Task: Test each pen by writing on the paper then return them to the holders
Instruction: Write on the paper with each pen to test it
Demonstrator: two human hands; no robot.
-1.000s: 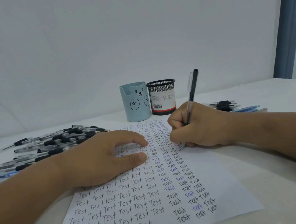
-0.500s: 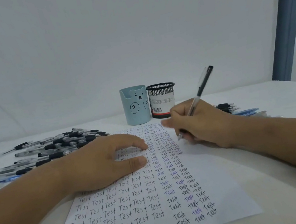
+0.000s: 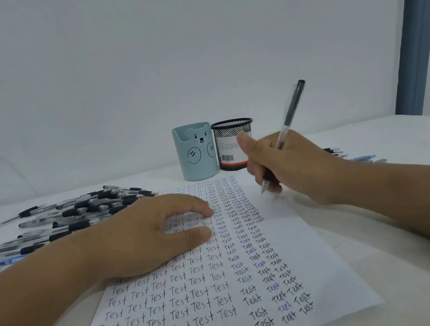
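the right hand (image 3: 290, 167) grips a pen (image 3: 285, 126), tip lifted just above the paper (image 3: 317, 267), likely between tests. the left hand (image 3: 146, 235) lies flat with fingers relaxed on the paper, probably to pin it. rows of "test" cover the paper. beyond it stand the bear-faced holder (image 3: 195, 152) and the barcoded mesh holder (image 3: 229, 143); loose pens (image 3: 81, 212) lie left of it on the desk (image 3: 397, 289).

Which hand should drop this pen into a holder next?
Right: the right hand already grips the pen, lifted near the mesh holder. The left hand rests flat on the paper.
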